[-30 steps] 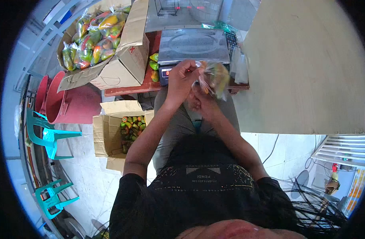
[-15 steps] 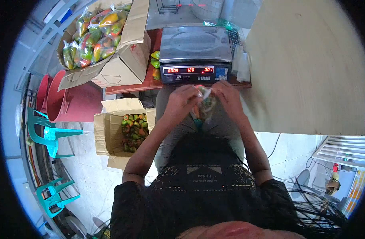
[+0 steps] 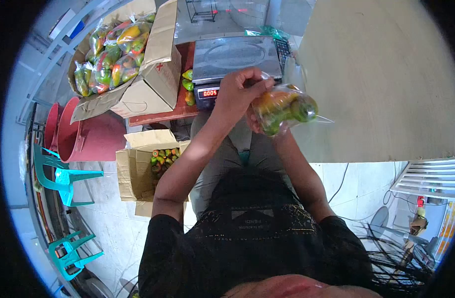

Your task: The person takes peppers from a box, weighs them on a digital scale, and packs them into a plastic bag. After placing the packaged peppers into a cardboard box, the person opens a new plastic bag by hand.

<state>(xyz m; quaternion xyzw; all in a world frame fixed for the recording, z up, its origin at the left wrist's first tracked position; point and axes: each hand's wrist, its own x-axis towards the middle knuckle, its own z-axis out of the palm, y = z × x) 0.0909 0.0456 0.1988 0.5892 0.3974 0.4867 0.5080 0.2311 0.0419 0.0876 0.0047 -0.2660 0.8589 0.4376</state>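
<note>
A clear plastic bag of green and orange peppers (image 3: pixel 285 107) is held up in front of the digital scale (image 3: pixel 237 59). My left hand (image 3: pixel 241 94) pinches the gathered neck of the bag between thumb and fingers. Below and behind the bag is my right hand (image 3: pixel 257 124), mostly hidden by it; its fingers are partly seen near the bag's left side, and their grip is unclear. The scale's display shows red digits, partly covered by my left hand and the bag. A few loose peppers (image 3: pixel 188 85) lie left of the scale.
At upper left, a large cardboard box (image 3: pixel 150 89) holds bagged peppers. An open carton (image 3: pixel 133 174) with loose peppers stands on the floor. Red tubs (image 3: pixel 101 131) and turquoise chairs (image 3: pixel 63 179) are at left. A broad pale board (image 3: pixel 381 84) fills the right side.
The bag has risen from above my lap and swung to the right, in front of the scale. My hands, apart on either side of it half a second ago, are now close together.
</note>
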